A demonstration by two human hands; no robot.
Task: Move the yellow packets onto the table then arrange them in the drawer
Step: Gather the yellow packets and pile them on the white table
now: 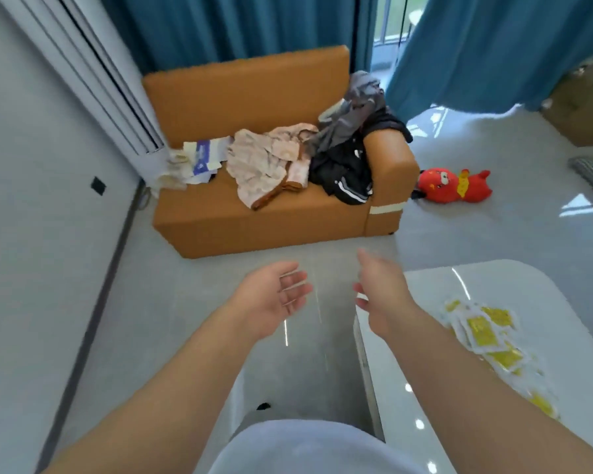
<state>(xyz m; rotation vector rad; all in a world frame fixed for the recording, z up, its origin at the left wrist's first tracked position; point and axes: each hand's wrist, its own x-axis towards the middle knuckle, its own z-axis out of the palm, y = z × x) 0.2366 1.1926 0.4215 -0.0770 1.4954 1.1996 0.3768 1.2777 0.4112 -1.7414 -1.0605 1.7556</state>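
Note:
Several yellow packets (pixel 486 331) lie in a loose heap on the glossy white table (pixel 514 282) at the lower right; one more packet (pixel 541 405) lies nearer the table's front edge. My left hand (pixel 274 297) is stretched out over the grey floor, palm turned inward, fingers relaxed and empty. My right hand (pixel 379 285) is held beside it, fingers straight, holding nothing, just left of the table's corner. No drawer can be made out in this blurred view.
An orange sofa (pixel 254 217) stands ahead, piled with clothes (pixel 288 159) and papers. A red plush toy (pixel 452 184) lies on the floor to its right. Blue curtains hang behind. A grey wall runs along the left.

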